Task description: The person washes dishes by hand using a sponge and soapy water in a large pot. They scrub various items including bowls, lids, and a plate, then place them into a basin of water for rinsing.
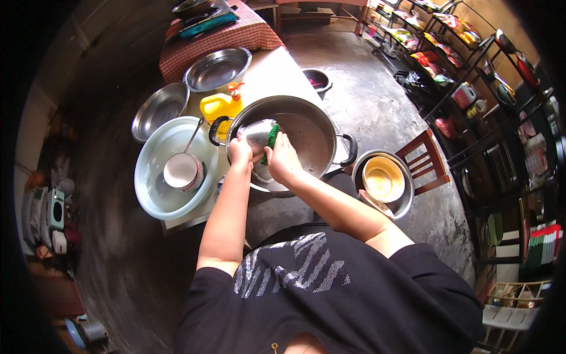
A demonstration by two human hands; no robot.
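My left hand (241,153) grips a shiny metal vessel (256,132), which is tilted over the inside of a large two-handled steel pot (311,137). In my right hand (285,159) is a green scouring pad (271,140), pressed against the vessel's right side with the fingers outstretched. Dull wet residue shows across the pot's bottom. Left of the pot stands a pale blue plastic basin (142,190) of cloudy water. A white-bottomed round vessel (181,170) and a long thin metal handle (194,135) are in the basin; whether they are joined I cannot tell.
Behind the pot is a yellow jug (216,106) with an orange-red top. Two steel basins (219,71) lie farther back and left. A steel bowl (410,194) holding a yellowish bowl (384,179) sits by a wooden chair (426,163). Loaded black shelves (468,150) line the right.
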